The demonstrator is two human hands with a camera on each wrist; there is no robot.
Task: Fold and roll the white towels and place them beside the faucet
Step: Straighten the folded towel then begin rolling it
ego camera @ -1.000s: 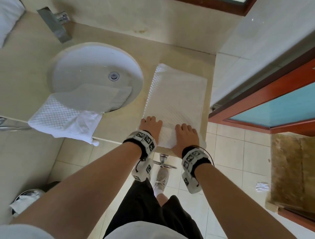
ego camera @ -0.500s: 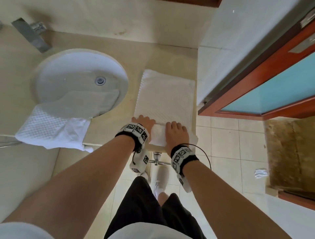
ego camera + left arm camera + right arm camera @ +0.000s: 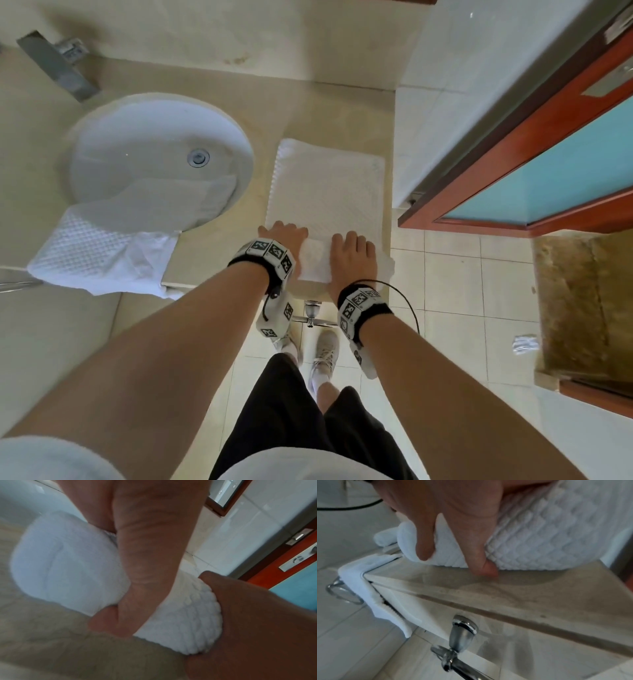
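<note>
A folded white towel (image 3: 329, 185) lies flat on the counter to the right of the sink (image 3: 102, 144). Its near end is rolled up (image 3: 317, 260) (image 3: 68, 568) (image 3: 547, 534). My left hand (image 3: 284, 236) (image 3: 145, 547) and right hand (image 3: 352, 250) (image 3: 453, 513) sit side by side on the roll, fingers curled over its top and thumbs behind it. A second white towel (image 3: 102, 246) (image 3: 373, 588) is draped from the sink bowl over the counter's front edge. The faucet (image 3: 58, 65) stands at the far left, behind the sink.
The beige counter (image 3: 212, 267) ends just behind the roll, with a chrome rail bracket (image 3: 311, 311) (image 3: 462, 628) below its edge. A tiled wall (image 3: 445, 102) and a red-framed door (image 3: 548, 164) close in the right side. The floor below is tiled.
Both hands have moved the roll a little farther up the towel, away from me, and the flat part is slightly shorter. The other towel has not moved.
</note>
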